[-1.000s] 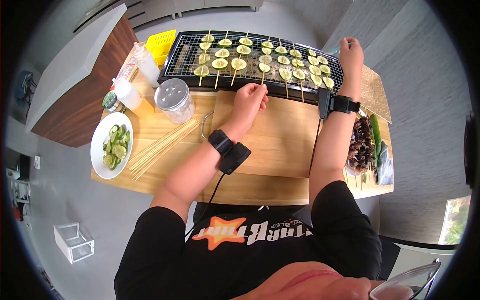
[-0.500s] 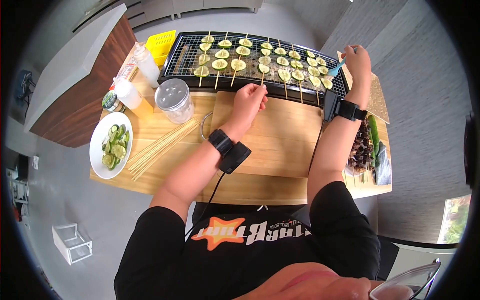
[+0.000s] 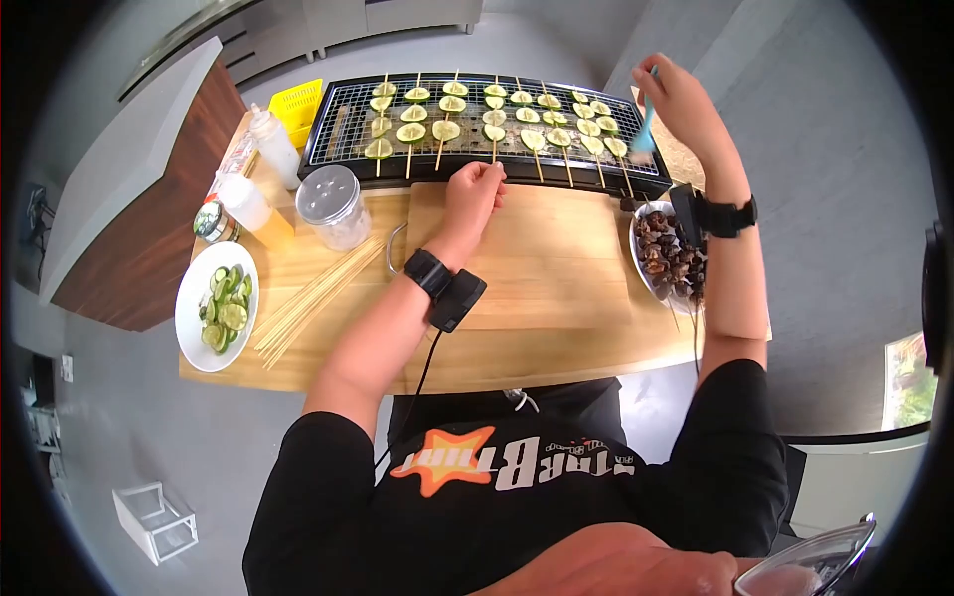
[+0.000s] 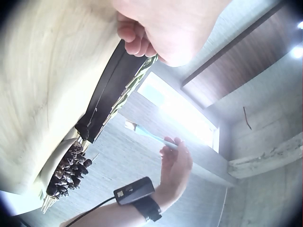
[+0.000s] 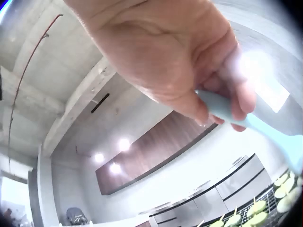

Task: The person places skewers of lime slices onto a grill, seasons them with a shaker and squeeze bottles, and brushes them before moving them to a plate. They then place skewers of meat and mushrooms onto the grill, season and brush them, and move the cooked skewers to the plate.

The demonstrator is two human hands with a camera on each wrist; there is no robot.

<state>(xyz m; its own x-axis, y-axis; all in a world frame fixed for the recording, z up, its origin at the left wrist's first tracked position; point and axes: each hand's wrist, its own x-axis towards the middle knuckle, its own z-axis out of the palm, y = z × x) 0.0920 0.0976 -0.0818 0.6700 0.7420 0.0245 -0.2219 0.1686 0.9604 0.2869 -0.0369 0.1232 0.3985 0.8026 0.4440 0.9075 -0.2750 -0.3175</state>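
Note:
In the head view, rows of cucumber slices [image 3: 446,131] on wooden skewers lie across a black grill [image 3: 397,171] with a wire grate. My left hand [image 3: 471,204] pinches the near end of one skewer [image 3: 494,151] at the grill's front edge. My right hand [image 3: 684,107] holds a light blue basting brush [image 3: 648,121] by its handle, bristles down, over the grill's right end beside the last skewer. The right wrist view shows fingers and thumb round the brush handle [image 5: 222,105]. From the left wrist view, the brush [image 4: 149,135] hangs beyond the grill's end.
A cutting board [image 3: 537,258] lies before the grill. To its right stands a bowl of dark meat skewers [image 3: 666,253]. On the left are bare skewers [image 3: 323,298], a shaker jar [image 3: 333,209], squeeze bottles [image 3: 273,149], a bowl of cucumber slices [image 3: 189,318] and a yellow basket [image 3: 296,107].
The brush came into sight over the rightmost slices, then moved off them to the right and up. My left hand has stayed at the same skewer. The head view has shifted.

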